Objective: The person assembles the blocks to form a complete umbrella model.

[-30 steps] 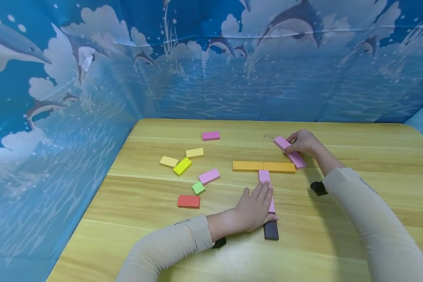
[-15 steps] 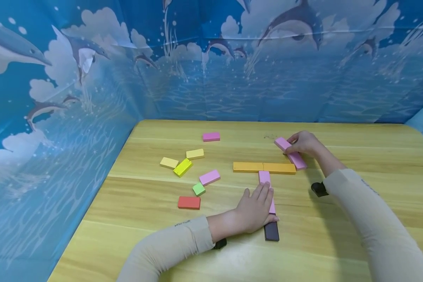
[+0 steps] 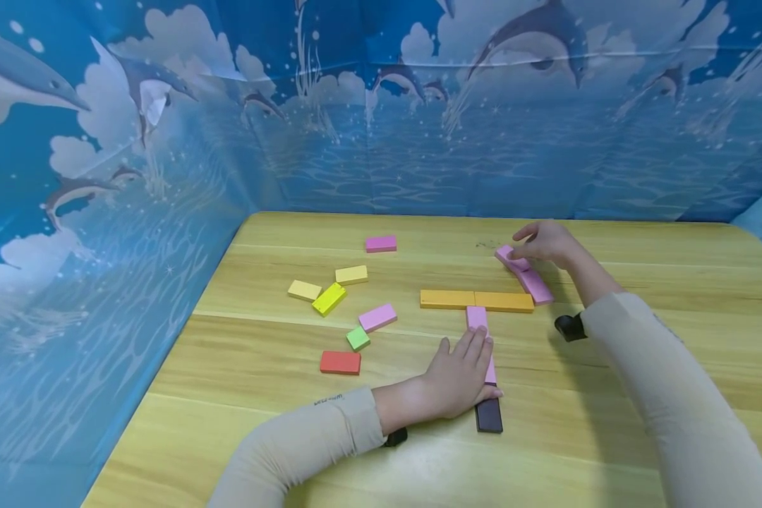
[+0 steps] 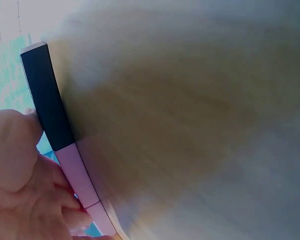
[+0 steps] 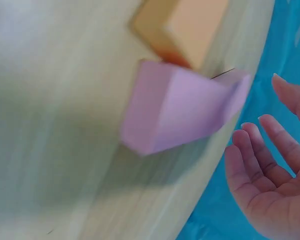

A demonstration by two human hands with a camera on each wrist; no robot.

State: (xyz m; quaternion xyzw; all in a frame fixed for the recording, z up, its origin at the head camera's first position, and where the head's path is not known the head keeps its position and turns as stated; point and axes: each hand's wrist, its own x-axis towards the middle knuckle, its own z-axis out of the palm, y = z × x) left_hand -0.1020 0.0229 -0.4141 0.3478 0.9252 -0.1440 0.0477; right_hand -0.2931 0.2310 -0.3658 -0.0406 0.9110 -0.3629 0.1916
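My left hand (image 3: pixel 458 375) lies with outstretched fingers over a row of pink blocks (image 3: pixel 476 317), its thumb against the black block (image 3: pixel 489 416) at the near end. Seen from the left wrist, the black block (image 4: pixel 47 95) meets a pink block (image 4: pixel 77 175) end to end. Two orange blocks (image 3: pixel 476 300) form a bar across the row's far end. Slanting away from the bar's right end are pink pieces (image 3: pixel 535 286). Just above them is my right hand (image 3: pixel 546 243); the right wrist view shows its fingers (image 5: pixel 262 150) parted, holding nothing, apart from the pink block (image 5: pixel 185 110).
Loose blocks lie to the left: red (image 3: pixel 340 363), green (image 3: pixel 358 338), pink (image 3: pixel 377 318), bright yellow (image 3: pixel 329 299), two pale yellow ones (image 3: pixel 351 275) and a magenta one (image 3: pixel 381 244). A blue dolphin-printed sheet (image 3: pixel 381 162) stands behind the wooden table (image 3: pixel 228 381).
My right hand has let go of the slanting pink pieces and risen slightly away from them, its fingers parting. The left hand has stayed still on the row.
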